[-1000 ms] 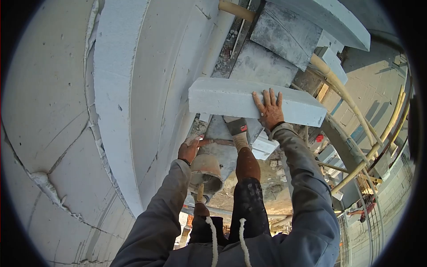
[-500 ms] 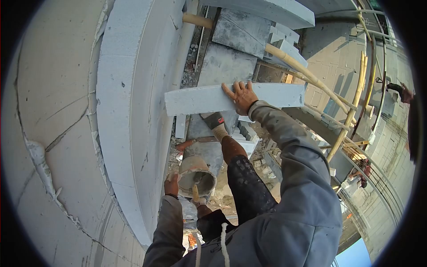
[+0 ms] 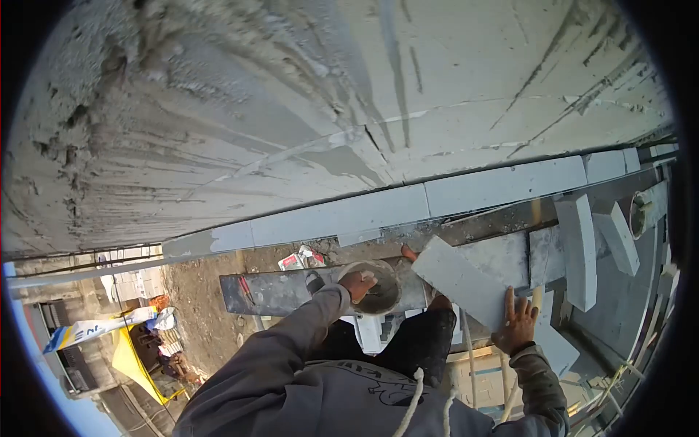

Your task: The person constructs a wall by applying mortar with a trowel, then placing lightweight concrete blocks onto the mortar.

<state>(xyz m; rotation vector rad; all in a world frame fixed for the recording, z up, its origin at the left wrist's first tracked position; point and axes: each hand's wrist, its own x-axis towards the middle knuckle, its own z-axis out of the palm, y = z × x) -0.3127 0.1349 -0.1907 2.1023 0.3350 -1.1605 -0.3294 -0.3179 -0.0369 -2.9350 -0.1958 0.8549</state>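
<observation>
A pale rectangular block (image 3: 462, 280) slants over the walkway, its upper left corner near my knees. My right hand (image 3: 515, 320) holds its lower right end, fingers spread over the edge. A round, mortar-stained bucket (image 3: 382, 295) stands on the dark boards left of the block. My left hand (image 3: 357, 285) is at the bucket's left rim with its fingers curled; what they hold is hidden. My legs show just below the bucket and block.
A long wall (image 3: 437, 124) with a row of pale blocks (image 3: 495, 193) runs above the walkway boards (image 3: 273, 291). More blocks (image 3: 579, 251) stand at the right. Red-handled tools (image 3: 247, 289) lie on the left board. A yellow sheet (image 3: 137, 364) is at lower left.
The view has turned, so the wall now runs across the top. My left hand has shifted from the bucket's outer side to its rim. My right hand remains on the block, now at its end.
</observation>
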